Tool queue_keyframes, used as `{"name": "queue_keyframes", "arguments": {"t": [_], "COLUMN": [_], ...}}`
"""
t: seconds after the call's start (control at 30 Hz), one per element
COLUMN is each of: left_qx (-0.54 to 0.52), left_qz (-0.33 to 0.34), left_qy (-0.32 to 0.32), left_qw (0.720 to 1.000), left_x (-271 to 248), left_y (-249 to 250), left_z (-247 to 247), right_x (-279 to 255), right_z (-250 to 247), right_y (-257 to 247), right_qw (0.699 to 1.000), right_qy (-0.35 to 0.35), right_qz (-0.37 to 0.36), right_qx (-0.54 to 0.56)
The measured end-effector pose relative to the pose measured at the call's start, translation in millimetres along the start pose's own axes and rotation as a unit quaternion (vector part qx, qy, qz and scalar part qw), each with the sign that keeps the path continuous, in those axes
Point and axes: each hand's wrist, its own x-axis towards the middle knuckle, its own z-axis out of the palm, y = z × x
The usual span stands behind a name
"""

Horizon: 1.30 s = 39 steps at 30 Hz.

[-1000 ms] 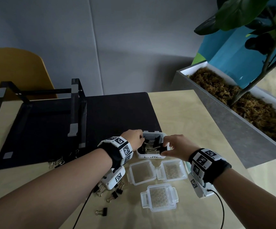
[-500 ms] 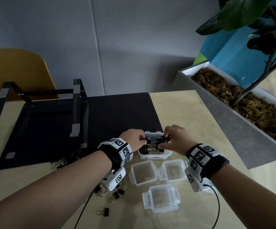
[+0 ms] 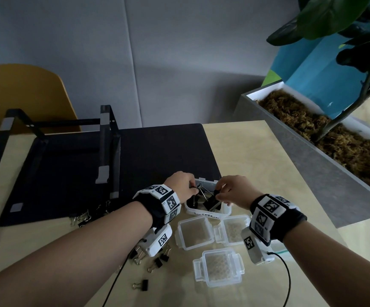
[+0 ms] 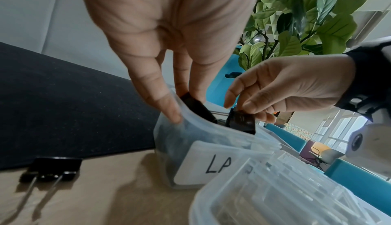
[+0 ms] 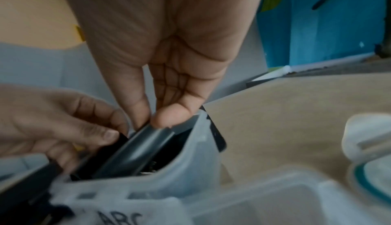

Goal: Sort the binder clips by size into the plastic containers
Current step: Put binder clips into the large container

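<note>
1. Pale wood makes up the bench (image 3: 257,156), with a black mat (image 3: 168,151) lying on it and a grey wall behind.
2. I see my left hand (image 3: 179,185) with its fingers (image 4: 160,101) bent at the rim of the labelled container (image 3: 208,214), pinching a big black clip (image 4: 196,106) inside it.
3. My right hand (image 3: 232,191) has its fingers (image 5: 167,116) closed tight on another big clip (image 3: 211,203), which sits halfway into the same box.
4. Just in front of that box sit three clear, empty containers (image 3: 195,233), close together.
5. Small clips (image 3: 157,262) lie loose on the bench near my left wrist, and more clips (image 3: 82,218) wait by the mat's edge.
6. I think the big-clip box is getting full, and the small ones are not sorted yet.
7. What could go wrong: the wire handles may tangle, so pulling a hand out could drag a clip back out.
8. Both hands push on one light box, so it might tip or slide into the empty ones.
9. A clip could also snap shut on a fingertip.
</note>
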Motion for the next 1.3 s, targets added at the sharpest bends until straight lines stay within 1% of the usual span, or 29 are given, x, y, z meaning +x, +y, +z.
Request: {"name": "queue_keyframes", "arguments": {"t": [0.1,0.2,0.3,0.5,0.6,0.67,0.7,0.73,0.77,0.83,0.87,0.9,0.97,1.03,1.1,1.2,1.3], "left_qx": [-0.018,-0.035,-0.044,-0.048,-0.058,-0.061,-0.057,-0.053,-0.050,-0.052,-0.056,-0.063,-0.087,-0.114,-0.118,-0.091,-0.079], "left_qz": [-0.005,-0.012,-0.014,-0.023,-0.035,-0.037,-0.036,-0.034,-0.032,-0.031,-0.031,-0.032,-0.039,-0.044,-0.040,-0.027,-0.027], "left_qy": [-0.004,0.006,0.011,0.005,0.006,0.010,0.012,0.014,0.016,0.017,0.016,0.014,0.007,-0.010,-0.024,-0.028,-0.026], "left_qw": [1.000,0.999,0.999,0.999,0.998,0.997,0.998,0.998,0.998,0.998,0.998,0.997,0.995,0.992,0.992,0.995,0.996], "left_x": [0,-2,-4,-4,-4,-5,-5,-6,-6,-6,-6,-6,-7,-8,-10,-11,-10], "left_y": [0,0,-1,0,-1,-1,-1,0,0,0,0,0,-1,-2,-2,0,-1], "left_z": [0,3,4,5,7,8,8,8,8,8,8,8,7,6,5,5,6], "right_x": [4,2,-3,-7,-9,-14,-17,-20,-22,-23,-22,-21,-23,-22,-21,-16,-13], "right_z": [0,-1,-2,-6,-8,-5,-3,1,4,8,9,8,5,6,10,17,19], "right_y": [1,-1,-7,-11,-9,-7,-6,-6,-5,-2,-1,-2,-8,-15,-21,-24,-23], "right_qw": [0.991,0.968,0.943,0.935,0.923,0.912,0.911,0.917,0.930,0.972,0.988,0.996,1.000,0.999,0.996,0.990,0.991], "right_qy": [0.009,-0.002,-0.011,0.004,0.017,0.011,0.001,-0.012,-0.025,-0.036,-0.027,-0.008,0.012,-0.011,-0.042,-0.067,-0.050], "right_qz": [0.061,0.118,0.145,0.146,0.148,0.162,0.167,0.166,0.158,0.113,0.087,0.067,0.026,-0.025,-0.050,-0.044,-0.024], "right_qx": [0.116,0.220,0.298,0.324,0.354,0.377,0.377,0.362,0.330,0.201,0.123,0.059,0.002,-0.024,-0.061,-0.115,-0.121]}}
